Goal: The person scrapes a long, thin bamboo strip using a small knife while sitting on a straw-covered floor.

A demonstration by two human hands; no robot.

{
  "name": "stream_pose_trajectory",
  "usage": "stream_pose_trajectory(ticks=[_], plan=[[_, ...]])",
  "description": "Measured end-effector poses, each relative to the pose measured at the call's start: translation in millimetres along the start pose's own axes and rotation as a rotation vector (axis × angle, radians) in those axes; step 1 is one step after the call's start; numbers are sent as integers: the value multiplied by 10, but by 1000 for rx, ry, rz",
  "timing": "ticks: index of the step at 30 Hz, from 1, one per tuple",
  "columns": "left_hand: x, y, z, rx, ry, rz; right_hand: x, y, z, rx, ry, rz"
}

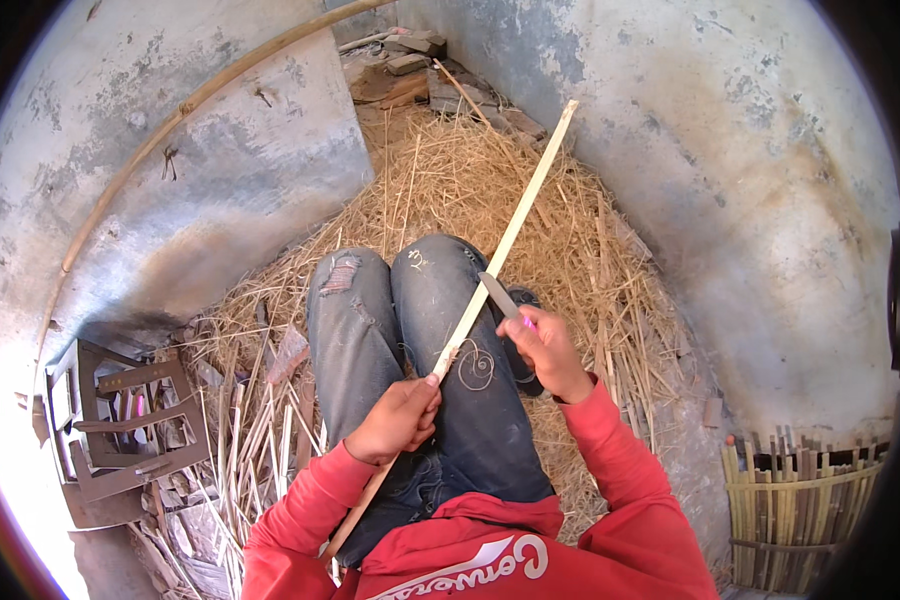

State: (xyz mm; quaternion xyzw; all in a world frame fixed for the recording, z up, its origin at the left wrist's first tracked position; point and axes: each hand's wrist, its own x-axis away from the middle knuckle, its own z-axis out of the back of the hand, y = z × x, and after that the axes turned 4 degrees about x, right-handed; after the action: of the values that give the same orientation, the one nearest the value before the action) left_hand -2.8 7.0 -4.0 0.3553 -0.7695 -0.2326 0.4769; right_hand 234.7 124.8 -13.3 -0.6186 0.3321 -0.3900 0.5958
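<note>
A long, pale bamboo strip point(505, 240), flat and narrow with a smooth split face, runs diagonally from the lower centre of the frame up to the upper right of centre, crossing the person's lap. The left hand point(398, 418), just below centre, is clenched around the strip, thumb pressed along its top. The right hand point(545, 352), right of centre, grips a knife point(500, 296) by a pink handle; the dull grey metal blade points up-left and its edge meets the strip. A thin curled shaving point(476, 366) lies on faded blue jeans point(370, 330), torn at the left knee. Both forearms come up from the lower edge in red sleeves point(620, 470), bent at the elbow. Dry yellow straw point(450, 180) covers the ground in a tangled heap between rough, stained grey concrete walls point(710, 130). At lower left stands a weathered wooden frame point(130, 420); at lower right, a half-woven basket point(800, 500) of upright bamboo slats.
</note>
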Motion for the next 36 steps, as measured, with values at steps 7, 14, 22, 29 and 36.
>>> stream_pose_trajectory(ticks=[7,14,22,29,36], plan=[[-21,-41,-37,-132,52,-92,29,-125,-399,428,171,265],[-62,-21,46,-72,46,-57,353,-137,-406,388,-154,221],[197,4,200,259,-187,247,-53,-92,579,546,702,293],[769,-373,281,119,-31,235,-618,35,674,754,616,352],[1405,-592,563,-497,270,18,-1114,131,750,857,659,390]])
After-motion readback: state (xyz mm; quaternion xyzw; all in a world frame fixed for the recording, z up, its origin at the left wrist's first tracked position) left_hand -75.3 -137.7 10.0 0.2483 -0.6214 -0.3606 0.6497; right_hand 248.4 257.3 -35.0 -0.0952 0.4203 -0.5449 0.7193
